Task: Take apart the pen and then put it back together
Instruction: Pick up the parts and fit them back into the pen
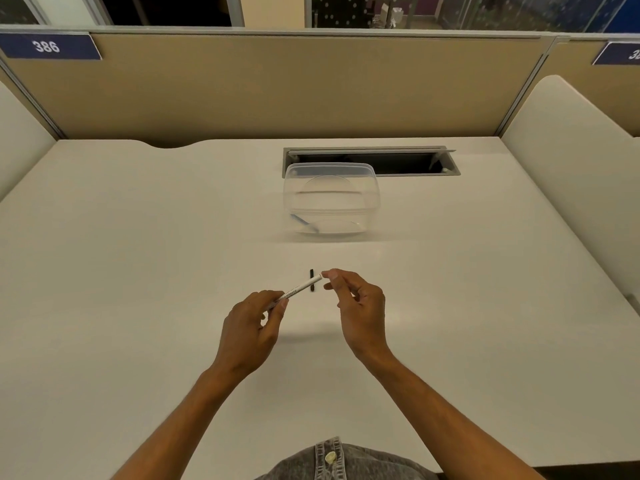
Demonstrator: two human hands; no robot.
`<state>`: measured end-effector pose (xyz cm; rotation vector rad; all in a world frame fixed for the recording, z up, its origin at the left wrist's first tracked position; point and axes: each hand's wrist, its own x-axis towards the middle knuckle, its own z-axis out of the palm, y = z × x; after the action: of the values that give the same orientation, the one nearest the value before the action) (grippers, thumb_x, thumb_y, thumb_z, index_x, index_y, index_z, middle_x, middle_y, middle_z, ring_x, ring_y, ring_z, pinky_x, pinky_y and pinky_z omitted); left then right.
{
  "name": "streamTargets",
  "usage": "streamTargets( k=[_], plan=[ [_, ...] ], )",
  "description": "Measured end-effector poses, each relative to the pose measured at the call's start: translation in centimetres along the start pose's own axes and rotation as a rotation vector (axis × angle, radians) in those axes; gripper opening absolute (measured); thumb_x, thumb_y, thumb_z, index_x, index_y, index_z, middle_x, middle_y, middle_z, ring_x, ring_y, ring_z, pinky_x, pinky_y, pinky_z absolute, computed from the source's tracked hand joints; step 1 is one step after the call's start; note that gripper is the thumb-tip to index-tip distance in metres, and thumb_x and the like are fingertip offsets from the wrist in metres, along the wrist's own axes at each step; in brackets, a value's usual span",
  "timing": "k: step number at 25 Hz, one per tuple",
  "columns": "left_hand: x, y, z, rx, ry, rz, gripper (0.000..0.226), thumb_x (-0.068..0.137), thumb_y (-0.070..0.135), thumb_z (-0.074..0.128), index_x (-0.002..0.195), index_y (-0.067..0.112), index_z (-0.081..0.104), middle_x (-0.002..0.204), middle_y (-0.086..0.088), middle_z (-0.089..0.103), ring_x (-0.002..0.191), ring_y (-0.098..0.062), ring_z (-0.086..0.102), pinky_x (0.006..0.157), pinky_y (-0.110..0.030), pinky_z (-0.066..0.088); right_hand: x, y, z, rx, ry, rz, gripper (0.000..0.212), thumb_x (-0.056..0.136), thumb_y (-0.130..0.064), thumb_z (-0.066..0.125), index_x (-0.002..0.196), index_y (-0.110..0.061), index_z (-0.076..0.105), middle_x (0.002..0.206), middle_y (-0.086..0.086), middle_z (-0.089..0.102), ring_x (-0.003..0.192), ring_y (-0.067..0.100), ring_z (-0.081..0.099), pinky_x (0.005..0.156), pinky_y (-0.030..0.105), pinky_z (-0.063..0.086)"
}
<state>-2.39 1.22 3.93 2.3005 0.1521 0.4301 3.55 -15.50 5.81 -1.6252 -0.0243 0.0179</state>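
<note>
- Nearest the camera: grey denim garment with a pale button, at the near edge of the counter, below and between the two forearms.
- Both forearms are bare and reach forward over the white counter; the hands are held above the surface, near each other but not touching.
- Left hand: fingers closed round the lower end of the white pen barrel, pinched between thumb and fingertips. The barrel carries small printed text and slants up and away toward the right hand.
- Right hand: thumb and forefinger are brought together in a pinch just beside the free end of the barrel. Whether a small part sits in that pinch cannot be determined; contact with the barrel tip cannot be confirmed either.
- Small black pen part: lies on the counter just beyond the hands, seen between them, partly crossed by the barrel. It lies apart from both hands.
- Further out, well beyond the hands: clear plastic container, slightly to the right-hand side. A thin blue-and-clear item shows at its near left corner; identity uncertain.
- Behind the container: open cable slot with a grey frame, set into the counter.
- Farthest: tan partition panel with a blue label reading 386 at upper left.
</note>
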Motion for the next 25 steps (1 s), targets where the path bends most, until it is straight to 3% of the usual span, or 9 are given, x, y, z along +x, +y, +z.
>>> streamTargets(
  k=[3, 7, 13, 19, 22, 25],
  plan=[
    [-0.2, 0.1, 0.1, -0.118, -0.005, -0.074, 0.031, 0.089, 0.044, 0.047, 0.089, 0.021, 0.069, 0.072, 0.011, 0.065, 0.071, -0.013, 0.060, 0.059, -0.019, 0.041, 1.6, 2.1, 0.4, -0.175, 0.015, 0.024, 0.013, 0.091, -0.026, 0.063, 0.095, -0.019, 0.073, 0.092, -0.010, 0.073, 0.087, 0.004, 0.066, 0.070, 0.019, 0.049],
    [-0.2, 0.1, 0.2, -0.248, -0.027, -0.206, 0.018, 0.093, 0.029, 0.053, 0.085, 0.024, 0.069, 0.074, 0.015, 0.064, 0.070, -0.009, 0.059, 0.059, -0.011, 0.038, 3.4, 4.4, 1.1, -0.569, -0.114, 0.066, 0.022, 0.085, -0.037, 0.068, 0.102, -0.023, 0.068, 0.102, -0.010, 0.070, 0.090, 0.007, 0.064, 0.080, 0.028, 0.051],
    [-0.2, -0.1, -0.2, -0.252, -0.014, -0.251, 0.020, 0.097, 0.018, 0.054, 0.086, 0.022, 0.069, 0.070, 0.017, 0.063, 0.067, -0.004, 0.057, 0.059, -0.009, 0.038, 5.0, 4.7, 3.4, -0.900, -0.131, 0.003, 0.029, 0.084, -0.046, 0.064, 0.096, -0.020, 0.066, 0.096, -0.006, 0.068, 0.089, 0.017, 0.063, 0.073, 0.029, 0.046],
    [-0.3, 0.1, -0.4, -0.225, -0.001, -0.215, 0.019, 0.096, 0.025, 0.054, 0.085, 0.021, 0.069, 0.069, 0.019, 0.061, 0.063, -0.006, 0.052, 0.055, -0.012, 0.035, 5.4, 4.7, 3.2, -0.918, -0.143, 0.024, 0.016, 0.086, -0.032, 0.061, 0.089, -0.019, 0.068, 0.088, -0.004, 0.071, 0.083, 0.018, 0.064, 0.067, 0.028, 0.045],
    [-0.2, -0.2, -0.5, -0.204, 0.002, -0.178, 0.023, 0.092, 0.035, 0.050, 0.084, 0.023, 0.068, 0.078, 0.008, 0.062, 0.069, -0.015, 0.057, 0.056, -0.015, 0.036, 5.3, 4.2, 2.2, -0.820, -0.179, 0.075, 0.014, 0.084, -0.035, 0.063, 0.086, -0.022, 0.068, 0.084, -0.007, 0.071, 0.079, 0.015, 0.065, 0.065, 0.026, 0.045],
    [-0.1, -0.1, -0.8, -0.177, 0.013, -0.152, 0.024, 0.090, 0.036, 0.050, 0.083, 0.021, 0.068, 0.075, 0.009, 0.061, 0.068, -0.017, 0.055, 0.056, -0.015, 0.035, 4.8, 3.8, 0.7, -0.659, -0.199, 0.112, 0.011, 0.081, -0.036, 0.066, 0.080, -0.025, 0.067, 0.079, -0.008, 0.073, 0.077, 0.010, 0.067, 0.071, 0.030, 0.053]
  ],
)
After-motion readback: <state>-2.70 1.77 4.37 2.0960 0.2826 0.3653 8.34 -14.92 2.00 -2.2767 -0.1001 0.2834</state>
